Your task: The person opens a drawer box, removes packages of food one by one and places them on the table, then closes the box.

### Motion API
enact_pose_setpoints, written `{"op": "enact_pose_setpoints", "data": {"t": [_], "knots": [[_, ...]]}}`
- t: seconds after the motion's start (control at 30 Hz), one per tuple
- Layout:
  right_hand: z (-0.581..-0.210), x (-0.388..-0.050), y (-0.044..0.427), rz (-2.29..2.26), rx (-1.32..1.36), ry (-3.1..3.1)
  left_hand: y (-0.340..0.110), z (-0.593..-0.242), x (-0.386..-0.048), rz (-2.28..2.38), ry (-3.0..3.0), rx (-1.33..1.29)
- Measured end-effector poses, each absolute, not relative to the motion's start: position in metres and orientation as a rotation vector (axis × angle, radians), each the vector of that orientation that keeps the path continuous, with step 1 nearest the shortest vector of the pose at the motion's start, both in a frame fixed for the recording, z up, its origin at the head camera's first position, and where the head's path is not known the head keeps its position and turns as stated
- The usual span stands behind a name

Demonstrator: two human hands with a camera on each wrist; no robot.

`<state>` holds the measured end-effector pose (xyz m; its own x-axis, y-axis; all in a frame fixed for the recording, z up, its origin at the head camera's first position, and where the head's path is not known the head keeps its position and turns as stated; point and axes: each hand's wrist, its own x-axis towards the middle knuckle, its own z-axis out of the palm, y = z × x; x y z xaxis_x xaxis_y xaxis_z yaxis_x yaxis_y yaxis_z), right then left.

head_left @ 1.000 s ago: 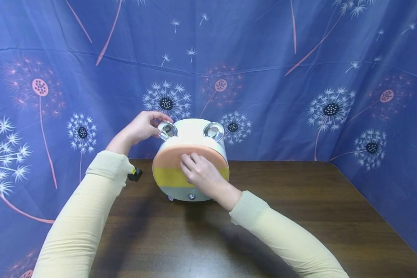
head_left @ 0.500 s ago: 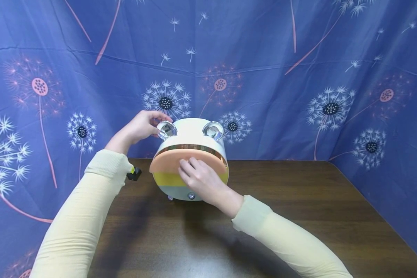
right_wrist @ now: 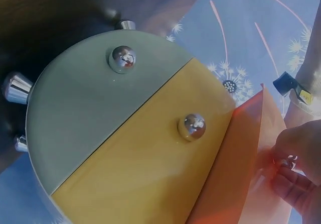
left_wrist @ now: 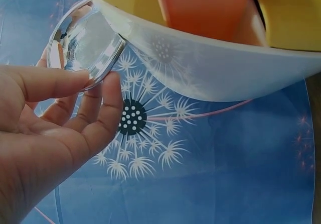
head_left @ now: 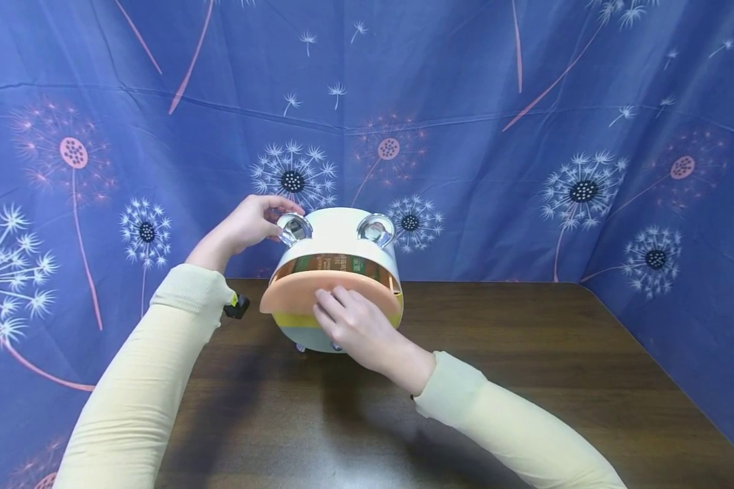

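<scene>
A round-fronted white cabinet [head_left: 336, 229], like a twin-bell alarm clock, stands on the table. My left hand [head_left: 247, 223] grips the left chrome bell [left_wrist: 85, 48] on its top, with thumb and fingers at the rim. The orange top drawer [head_left: 289, 293] is pulled partway out, and my right hand [head_left: 362, 329] pinches its small silver knob [right_wrist: 291, 161]. Inside the drawer lie brown and green packets [head_left: 342, 263] with print too small to read. Below it, the yellow drawer [right_wrist: 150, 169] and grey-green drawer [right_wrist: 95, 98] sit flush, each with a round chrome knob.
The right chrome bell [head_left: 376, 231] and short chrome feet [right_wrist: 17, 88] stick out from the cabinet. Under it is a dark wooden table [head_left: 526, 353]. A blue dandelion-print cloth [head_left: 465, 170] hangs behind and at the sides. A black device [head_left: 237, 307] sits at my left wrist.
The orange drawer has come out toward me, pulled by my right hand, and the packets inside have come into sight. My left hand has stayed at the bell.
</scene>
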<state>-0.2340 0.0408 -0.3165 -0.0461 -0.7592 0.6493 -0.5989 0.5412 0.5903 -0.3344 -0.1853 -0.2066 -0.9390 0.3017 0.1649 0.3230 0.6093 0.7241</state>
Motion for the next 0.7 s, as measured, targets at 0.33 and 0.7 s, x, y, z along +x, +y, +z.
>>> {"op": "enact_pose_setpoints", "data": {"t": [0.33, 0.7], "knots": [[-0.314, -0.220, 0.042, -0.208, 1.154, -1.684, -0.185, -0.207, -0.334, -1.263, -2.788, -0.543], [-0.314, -0.204, 0.043, -0.227, 1.181, -1.690, -0.185, -0.208, -0.336, -1.258, -2.784, -0.526]]}}
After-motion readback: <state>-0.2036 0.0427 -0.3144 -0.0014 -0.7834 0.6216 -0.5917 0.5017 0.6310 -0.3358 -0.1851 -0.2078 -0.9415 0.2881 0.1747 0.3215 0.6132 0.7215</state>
